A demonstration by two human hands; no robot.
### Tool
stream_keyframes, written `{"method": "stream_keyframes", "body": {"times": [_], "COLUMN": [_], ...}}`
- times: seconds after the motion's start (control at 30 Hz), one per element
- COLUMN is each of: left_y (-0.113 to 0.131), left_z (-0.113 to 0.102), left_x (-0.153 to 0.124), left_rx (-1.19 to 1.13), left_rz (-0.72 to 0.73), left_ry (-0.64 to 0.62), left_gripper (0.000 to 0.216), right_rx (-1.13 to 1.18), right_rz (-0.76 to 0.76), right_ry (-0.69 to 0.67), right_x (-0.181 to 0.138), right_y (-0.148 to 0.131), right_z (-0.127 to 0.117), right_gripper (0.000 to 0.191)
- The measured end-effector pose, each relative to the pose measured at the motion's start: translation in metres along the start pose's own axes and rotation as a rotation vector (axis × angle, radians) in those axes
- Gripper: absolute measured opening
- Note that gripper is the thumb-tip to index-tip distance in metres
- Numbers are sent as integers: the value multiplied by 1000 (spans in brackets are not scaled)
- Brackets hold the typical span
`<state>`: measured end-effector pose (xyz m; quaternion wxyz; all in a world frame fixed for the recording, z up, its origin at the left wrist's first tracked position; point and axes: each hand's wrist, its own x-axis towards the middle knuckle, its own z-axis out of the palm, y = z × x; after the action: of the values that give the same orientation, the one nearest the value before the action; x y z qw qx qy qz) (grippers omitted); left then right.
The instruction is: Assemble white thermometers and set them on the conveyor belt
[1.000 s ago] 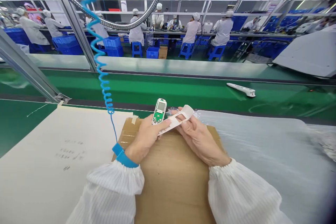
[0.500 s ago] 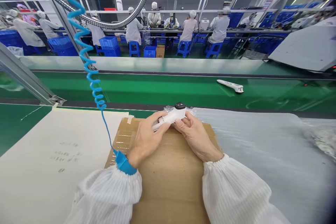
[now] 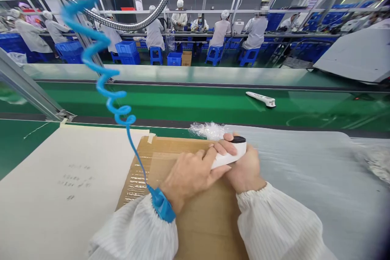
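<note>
Whereas half a second ago it showed near the centre of the frame, one white handheld unit (image 3: 230, 157), with a black end (image 3: 238, 139), now lies lower and right of centre, above the cardboard sheet (image 3: 213, 223). Left hand (image 3: 193, 172): turned back upward, reaching across, fingers and thumb closed about the narrower portion. Right hand (image 3: 246, 166): wrapped around the wider portion from beneath and behind, fingers curled over the top beside the black end; grip closed. Circuit board and loose cover, seen apart a second earlier, no longer show separately; judged, the two parts now form one body, and the work has passed from aligning to firm handling. Seam hidden; whether fully seated, cannot tell. Also listed: crumpled clear plastic (image 3: 210, 131), centre, beyond the hands, more exposed than before; a second white unit (image 3: 261, 99), upper right, on the green belt (image 3: 170, 103), slightly farther left; blue wrist strap (image 3: 163, 205), lower centre-left, on its coiled cord (image 3: 106, 74).
</note>
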<state>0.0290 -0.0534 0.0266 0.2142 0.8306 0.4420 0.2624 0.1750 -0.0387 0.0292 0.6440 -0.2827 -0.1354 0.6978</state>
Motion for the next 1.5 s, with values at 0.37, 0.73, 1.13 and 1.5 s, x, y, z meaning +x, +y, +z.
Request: {"method": "stream_keyframes", "body": {"times": [0.37,0.73,1.13,1.5], "left_y": [-12,1,-27,-21], "left_z": [-10,-11,-20,-28], "left_x": [-1,-1,7,7], "left_rx": [-41,-41,-345,-914], "left_rz": [-61,34,-470,-511], "left_ry": [323,360,138,-70], "left_gripper": [40,33,50,43], "right_rx": [-307,-343,-284,-443], "right_rz": [69,41,18,-157], "right_ry": [-220,-183,-156,-84], "right_x": [-7,-8,9,6], "right_y": [31,29,17,20], "right_z": [17,14,-1,1], "right_gripper": [27,21,39,34]}}
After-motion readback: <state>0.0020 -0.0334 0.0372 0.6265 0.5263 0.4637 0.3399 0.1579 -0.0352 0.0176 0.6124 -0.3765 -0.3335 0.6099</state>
